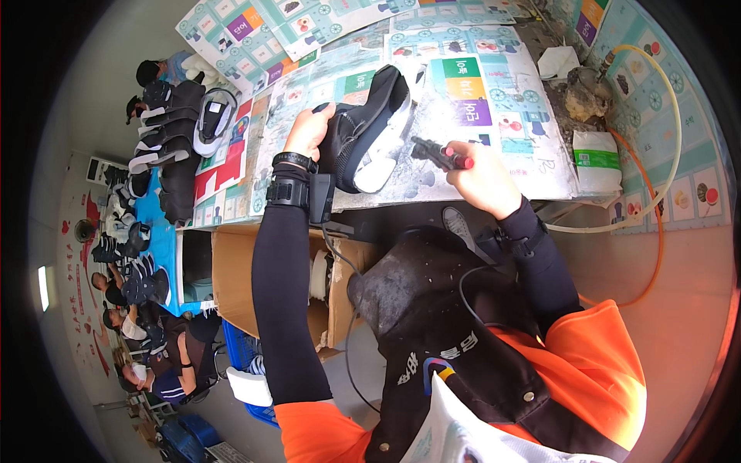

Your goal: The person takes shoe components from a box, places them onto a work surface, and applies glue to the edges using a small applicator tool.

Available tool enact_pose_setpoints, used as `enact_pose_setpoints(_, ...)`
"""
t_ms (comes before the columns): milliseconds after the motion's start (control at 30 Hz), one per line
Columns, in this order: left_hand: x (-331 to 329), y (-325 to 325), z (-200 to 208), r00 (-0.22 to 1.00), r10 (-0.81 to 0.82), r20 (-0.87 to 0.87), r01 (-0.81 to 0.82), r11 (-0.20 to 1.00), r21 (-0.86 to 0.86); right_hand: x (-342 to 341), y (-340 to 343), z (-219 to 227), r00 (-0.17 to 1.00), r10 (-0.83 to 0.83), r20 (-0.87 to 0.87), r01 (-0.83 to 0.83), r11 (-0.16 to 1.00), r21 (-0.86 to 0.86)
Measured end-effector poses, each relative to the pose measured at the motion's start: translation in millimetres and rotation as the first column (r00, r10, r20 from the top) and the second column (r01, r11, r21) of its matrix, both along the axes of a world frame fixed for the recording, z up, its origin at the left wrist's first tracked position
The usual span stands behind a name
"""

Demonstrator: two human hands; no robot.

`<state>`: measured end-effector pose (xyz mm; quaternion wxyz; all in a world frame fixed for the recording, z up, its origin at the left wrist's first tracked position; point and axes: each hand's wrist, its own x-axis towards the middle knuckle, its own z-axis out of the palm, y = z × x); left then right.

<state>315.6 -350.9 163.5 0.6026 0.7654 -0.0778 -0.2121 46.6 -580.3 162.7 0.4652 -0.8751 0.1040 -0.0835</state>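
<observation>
- My left hand's fingers [307, 133] curl behind the black shoe [369, 127], so I can't see their tips.
- The dark tool [440, 153] disappears into my right hand's fingers [472, 171]; its rear end is hidden.
- Past those fingers, the lump [587, 96] on the bench [532, 166] is too blurred to identify.

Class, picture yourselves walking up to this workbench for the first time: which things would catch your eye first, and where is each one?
At the centre, the left hand holds up a black shoe over the paper-covered bench, while the right hand grips a small dark tool with a red tip beside it. Bright orange sleeves fill the lower right, and a row of black shoes lines the bench to the left.
</observation>
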Motion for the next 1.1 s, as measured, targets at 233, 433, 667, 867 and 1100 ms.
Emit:
enact_pose_setpoints(233,-30.6,-7.9,33.3,0.999,0.052,0.006,-0.050,0.991,-0.127,-6.2,-3.8,-5.1,0.998,0.040,0.051,-0.043,0.997,0.060)
enact_pose_setpoints(433,-6.2,-11.2,64.5,0.976,0.115,0.186,-0.075,0.975,-0.210,-10.8,-25.4,23.7,0.940,-0.131,0.314,0.068,0.977,0.202)
enact_pose_setpoints(667,42.4,-14.0,16.5,0.992,0.085,-0.090,-0.099,0.982,-0.164,5.1,-21.5,17.6,0.975,-0.133,0.180,0.145,0.988,-0.054)
enact_pose_setpoints(867,36.9,-29.6,12.9,0.987,0.115,-0.109,-0.127,0.985,-0.114,8.9,-21.1,-0.5,0.992,-0.027,0.122,0.029,0.999,-0.015)
enact_pose_setpoints(1100,41.6,-18.7,21.2,0.995,0.095,0.035,-0.082,0.956,-0.280,11.2,-24.3,2.5,0.971,-0.125,0.204,0.104,0.989,0.107)
